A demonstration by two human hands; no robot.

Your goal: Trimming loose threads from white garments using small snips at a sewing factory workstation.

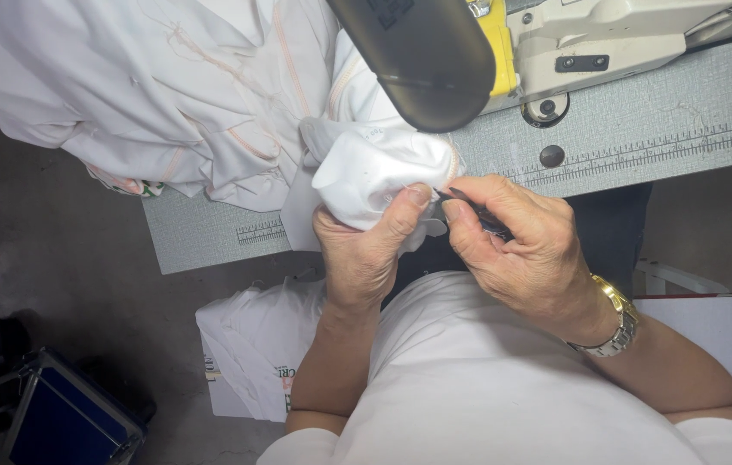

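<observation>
My left hand [364,250] grips a bunched piece of white cloth [374,168] at the near edge of the sewing table, thumb pressed on top of the fold. My right hand [516,245], with a metal wristwatch [620,323], pinches a small dark tool [469,209] whose tip touches the cloth beside my left thumb. A thin thread shows at the spot where the tip meets the fabric.
A pile of white garments with orange stitching [185,95] covers the table's left. The grey table [641,129] carries printed ruler marks and a cream sewing machine [589,43] behind a dark rounded lamp head [422,60]. More white fabric [254,344] and a blue case [64,422] lie on the floor.
</observation>
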